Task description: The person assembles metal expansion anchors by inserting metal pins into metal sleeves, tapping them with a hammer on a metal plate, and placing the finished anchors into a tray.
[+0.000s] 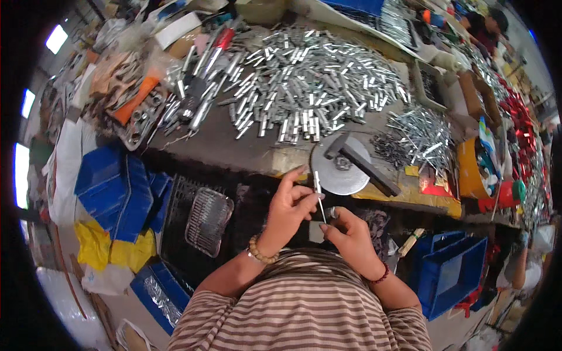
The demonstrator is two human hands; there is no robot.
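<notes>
Metal disc: a round grey disc (328,169) lies at the near edge of the tabletop (246,149); all places below are told from it.
Rod: a thin, bright rod (321,206), thicker at its top, is held between the hands just on the near side of the disc, standing nearly upright in view.
Left hand: the left hand (291,205), near and a little left of the disc, pinches the rod partway along between thumb and finger; a bead bracelet (263,251) circles that wrist.
Right hand: the right hand (352,237), on the near side of the disc, has thumb and forefinger narrowly apart at the rod's lower end; whether they grip it I cannot tell.
Hammer: the hammer (370,171) rests with its head on the disc, its handle sticking out past the disc's right edge toward the person.
Big pile: a broad heap of shiny metal tubes (316,76) spreads beyond the disc.
Small pile: thin metal pins (426,131) lie to the right of the disc.
Red packet: a shiny red packet (434,186) is right of the disc, nearer the person than the pins.
Blue bins: some (111,187) stand well left of the disc, others (451,275) to its right and nearer the person.
</notes>
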